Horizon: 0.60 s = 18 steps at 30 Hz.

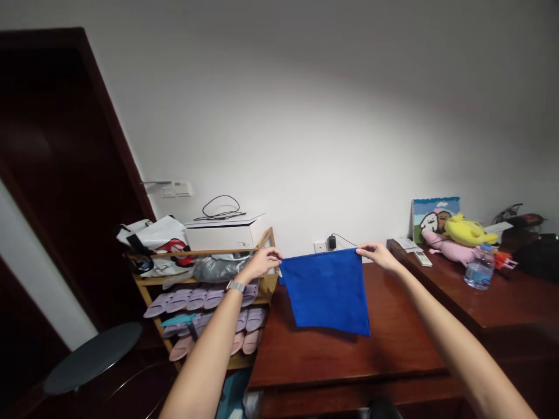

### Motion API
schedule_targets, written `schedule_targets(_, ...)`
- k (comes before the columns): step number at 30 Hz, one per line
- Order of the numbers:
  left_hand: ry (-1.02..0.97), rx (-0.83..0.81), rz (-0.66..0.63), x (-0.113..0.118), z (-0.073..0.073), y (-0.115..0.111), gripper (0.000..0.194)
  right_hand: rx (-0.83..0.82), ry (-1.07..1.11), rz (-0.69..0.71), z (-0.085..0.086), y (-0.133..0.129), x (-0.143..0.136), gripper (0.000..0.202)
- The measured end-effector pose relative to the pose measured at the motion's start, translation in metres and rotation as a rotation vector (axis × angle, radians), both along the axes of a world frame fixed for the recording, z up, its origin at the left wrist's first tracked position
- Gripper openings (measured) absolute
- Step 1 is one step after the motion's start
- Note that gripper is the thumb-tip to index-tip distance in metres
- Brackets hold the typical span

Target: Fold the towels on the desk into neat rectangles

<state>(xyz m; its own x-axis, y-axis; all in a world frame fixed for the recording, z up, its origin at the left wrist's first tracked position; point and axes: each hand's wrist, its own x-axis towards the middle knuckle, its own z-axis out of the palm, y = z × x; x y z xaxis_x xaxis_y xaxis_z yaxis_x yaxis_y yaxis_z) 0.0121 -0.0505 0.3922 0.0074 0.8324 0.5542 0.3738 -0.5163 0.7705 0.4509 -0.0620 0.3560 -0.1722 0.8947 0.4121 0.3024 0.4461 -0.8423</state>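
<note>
A blue cloth hangs spread out between my two hands, roughly square and nearly flat. Its upper left corner is pinched by my left hand, thumb against fingers. My right hand grips the upper right corner in the same way. The top edge is stretched almost level, and the lower edge hangs over the reddish-brown wooden table. Whether the lower edge touches the table I cannot tell. A watch with a light band is on my left wrist.
Left stands a wooden rack with several slippers, a bag and a white box. A round dark stool is beside it. On the right surface are a water bottle, plush toys, a remote and a picture.
</note>
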Motion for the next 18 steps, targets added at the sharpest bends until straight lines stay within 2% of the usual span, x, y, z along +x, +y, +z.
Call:
schedule_targets(3, -0.045, -0.057, -0.135, 0.01, -0.01, -0.004, 0.037, 0.024, 0.049, -0.098, -0.013, -0.011, 0.011, 0.06)
schedule_targets(9, -0.479, -0.045, -0.211, 0.041, -0.029, -0.009, 0.048, 0.103, 0.193, -0.24, -0.032, -0.015, 0.021, 0.06)
schedule_targets(13, -0.463, -0.028, -0.235, 0.052, -0.032, -0.005, 0.044, 0.133, 0.31, -0.329, -0.037, -0.014, 0.018, 0.065)
schedule_targets(18, -0.453, 0.001, -0.23, 0.054, -0.029, 0.0, 0.046, 0.15, 0.365, -0.39, -0.035, -0.024, 0.015, 0.068)
